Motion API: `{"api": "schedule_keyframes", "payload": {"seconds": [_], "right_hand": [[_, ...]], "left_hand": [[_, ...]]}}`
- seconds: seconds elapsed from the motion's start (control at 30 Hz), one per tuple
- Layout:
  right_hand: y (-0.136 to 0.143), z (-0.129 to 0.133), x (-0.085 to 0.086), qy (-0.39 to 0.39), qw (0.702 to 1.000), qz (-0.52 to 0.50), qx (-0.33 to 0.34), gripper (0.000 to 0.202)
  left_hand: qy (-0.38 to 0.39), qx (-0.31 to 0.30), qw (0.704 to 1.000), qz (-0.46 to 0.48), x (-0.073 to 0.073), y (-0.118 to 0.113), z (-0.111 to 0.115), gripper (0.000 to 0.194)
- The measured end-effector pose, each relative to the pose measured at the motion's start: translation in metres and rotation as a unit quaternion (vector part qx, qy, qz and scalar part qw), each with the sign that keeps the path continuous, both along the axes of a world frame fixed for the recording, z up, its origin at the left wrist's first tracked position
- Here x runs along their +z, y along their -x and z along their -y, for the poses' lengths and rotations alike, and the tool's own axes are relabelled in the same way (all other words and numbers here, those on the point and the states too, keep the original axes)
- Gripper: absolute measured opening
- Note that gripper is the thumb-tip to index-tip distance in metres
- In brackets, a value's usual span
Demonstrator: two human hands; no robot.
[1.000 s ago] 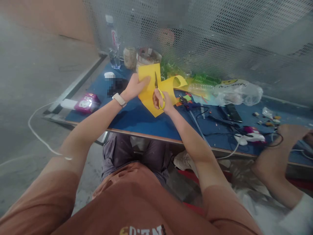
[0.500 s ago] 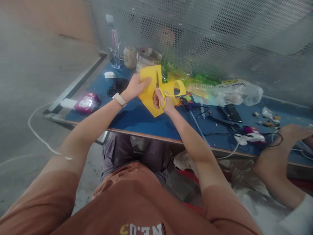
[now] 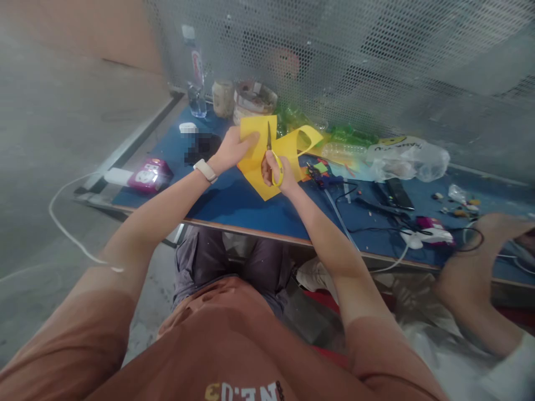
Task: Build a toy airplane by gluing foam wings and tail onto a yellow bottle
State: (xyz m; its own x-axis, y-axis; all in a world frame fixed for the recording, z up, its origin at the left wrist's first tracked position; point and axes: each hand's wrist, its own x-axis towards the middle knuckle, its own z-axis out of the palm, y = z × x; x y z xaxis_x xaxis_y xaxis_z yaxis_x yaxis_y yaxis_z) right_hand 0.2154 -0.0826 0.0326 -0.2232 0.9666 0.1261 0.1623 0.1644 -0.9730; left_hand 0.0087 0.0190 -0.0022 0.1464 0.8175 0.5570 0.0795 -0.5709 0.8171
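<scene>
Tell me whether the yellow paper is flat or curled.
Partly curled: the paper bends into a loop right of the scissors.

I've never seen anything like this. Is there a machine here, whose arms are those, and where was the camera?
No machine is at work here: these are a person's own bare arms, seen from a camera worn on their head, looking forward and down. The left hand, with a pale band on its wrist, grips a sheet of yellow paper. The right hand holds yellow-handled scissors, their dark blades pointing away across the paper. Part of the sheet curls up at the right.

On the blue table stand a clear bottle and a jar; a printed plastic bag lies farther right. The arm at the right edge belongs to somebody else.
</scene>
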Motion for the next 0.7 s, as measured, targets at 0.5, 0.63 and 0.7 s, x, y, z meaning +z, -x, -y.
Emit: {"api": "schedule_keyframes", "payload": {"seconds": [0.5,0.63,0.7], "right_hand": [[-0.005,-0.008,-0.017,-0.029,1.0,-0.004,-0.001,0.097],[-0.003,-0.008,-0.015,-0.002,1.0,-0.001,-0.001,0.093],[-0.002,-0.007,-0.013,0.006,1.0,0.009,-0.008,0.09]], "left_hand": [[0.026,-0.018,0.999,0.022,0.009,-0.004,0.013,0.049],[0.021,-0.013,0.999,0.021,0.005,-0.005,0.01,0.043],[0.018,-0.01,0.999,0.028,0.006,-0.005,0.012,0.04]]}}
